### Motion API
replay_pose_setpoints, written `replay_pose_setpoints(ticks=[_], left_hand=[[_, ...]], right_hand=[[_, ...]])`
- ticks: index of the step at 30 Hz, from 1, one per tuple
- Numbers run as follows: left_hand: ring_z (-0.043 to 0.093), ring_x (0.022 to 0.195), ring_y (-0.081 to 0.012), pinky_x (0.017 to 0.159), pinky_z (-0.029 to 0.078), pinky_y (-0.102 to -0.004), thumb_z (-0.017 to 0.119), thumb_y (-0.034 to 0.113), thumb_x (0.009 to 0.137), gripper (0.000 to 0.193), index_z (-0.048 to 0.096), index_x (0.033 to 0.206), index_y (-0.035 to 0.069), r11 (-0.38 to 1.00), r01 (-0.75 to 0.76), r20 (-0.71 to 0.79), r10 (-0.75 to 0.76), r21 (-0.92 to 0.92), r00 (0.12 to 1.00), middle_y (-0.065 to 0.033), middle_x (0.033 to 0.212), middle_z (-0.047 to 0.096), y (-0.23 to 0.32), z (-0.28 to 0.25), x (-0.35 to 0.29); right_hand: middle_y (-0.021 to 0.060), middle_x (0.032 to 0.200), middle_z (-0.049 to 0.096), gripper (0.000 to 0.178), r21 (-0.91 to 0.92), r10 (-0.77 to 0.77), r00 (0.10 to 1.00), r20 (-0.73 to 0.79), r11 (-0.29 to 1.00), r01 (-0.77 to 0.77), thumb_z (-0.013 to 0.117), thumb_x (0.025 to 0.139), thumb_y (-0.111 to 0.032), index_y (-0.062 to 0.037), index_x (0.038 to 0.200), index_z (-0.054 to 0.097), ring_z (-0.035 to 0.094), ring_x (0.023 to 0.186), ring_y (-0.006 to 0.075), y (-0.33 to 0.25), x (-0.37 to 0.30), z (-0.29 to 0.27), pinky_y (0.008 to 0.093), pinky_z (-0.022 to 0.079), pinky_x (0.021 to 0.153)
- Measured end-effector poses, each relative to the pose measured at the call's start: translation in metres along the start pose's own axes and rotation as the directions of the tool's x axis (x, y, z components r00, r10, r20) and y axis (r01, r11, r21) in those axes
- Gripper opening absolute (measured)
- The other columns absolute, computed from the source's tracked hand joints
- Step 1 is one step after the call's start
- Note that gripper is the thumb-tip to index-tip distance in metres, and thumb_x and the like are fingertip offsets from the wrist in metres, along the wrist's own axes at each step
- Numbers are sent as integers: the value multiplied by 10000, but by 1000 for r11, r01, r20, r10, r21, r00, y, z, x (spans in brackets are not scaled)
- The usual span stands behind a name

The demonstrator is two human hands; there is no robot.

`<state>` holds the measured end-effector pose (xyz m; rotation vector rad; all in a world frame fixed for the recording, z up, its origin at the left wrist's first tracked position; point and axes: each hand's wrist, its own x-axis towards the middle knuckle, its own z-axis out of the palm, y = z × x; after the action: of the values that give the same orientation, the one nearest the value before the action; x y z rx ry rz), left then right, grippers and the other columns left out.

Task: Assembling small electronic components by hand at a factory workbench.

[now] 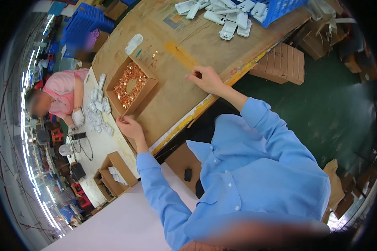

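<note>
An open cardboard box (144,93) full of small copper-coloured metal pieces (123,93) stands on the brown-covered table (171,102). At the box's near corner is my left hand (131,128), its fingers bent together; whether they pinch something small I cannot make out. My right hand (207,80) rests over the table near its front edge, right of the box. Its fingers are curled in, and anything inside them is hidden. A few loose copper pieces (154,58) lie beyond the box, close to a translucent white plastic piece (134,44).
White plastic casings (228,16) are heaped at the far side beside a blue crate (278,12). To the left, a co-worker in pink (63,90) with white gloves sits at a white table (107,146) holding more white parts. A closed carton (280,65) stands below the table's right edge.
</note>
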<state>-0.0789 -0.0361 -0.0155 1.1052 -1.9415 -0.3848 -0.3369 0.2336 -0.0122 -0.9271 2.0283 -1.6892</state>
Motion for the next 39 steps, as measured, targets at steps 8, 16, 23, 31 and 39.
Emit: replay_pose_setpoints(ticks=[8,16,23,31,39], left_hand=[[655,865,-344,746,502,-447,552,266,967,362,517,1208,-2,985,62,62,-73,163,995,-175,979,675,1,2,-12],[657,895,-346,749,512,-427,548,244,975,355,517,1218,-13,997,55,30,-57,56,998,-197,1023,669,-4,5,-12],[635,943,-308,801,514,-383,568,187,967,393,457,1260,-51,985,149,15,-148,-91,989,-220,1085,631,4,3,-17],[610,855,-265,761,524,-355,605,115,956,343,496,1237,-49,989,-70,-122,54,-132,991,-179,1017,614,-9,4,-20],[586,674,-233,582,472,-317,630,65,882,136,601,1009,23,824,-476,147,535,-307,832,-98,831,609,118,38,-62]], right_hand=[[141,927,640,229,-219,-191,952,-240,966,139,700,862,-215,-25,964,622,629,873,289,2,9,-24,387,508,760],[121,1046,592,206,-846,-422,873,-244,533,21,647,839,-219,-68,979,637,539,1047,316,53,57,-120,458,442,879],[102,979,592,171,-867,-466,867,-177,490,87,640,846,-251,-80,843,647,549,986,299,52,55,-112,451,432,874],[100,975,621,239,-675,-543,814,206,524,520,613,731,-100,-72,967,637,567,1046,274,46,50,-113,404,453,895],[151,1278,556,331,-545,-667,648,368,410,731,609,759,-65,-56,1089,580,566,1143,310,45,52,-111,388,492,932]])
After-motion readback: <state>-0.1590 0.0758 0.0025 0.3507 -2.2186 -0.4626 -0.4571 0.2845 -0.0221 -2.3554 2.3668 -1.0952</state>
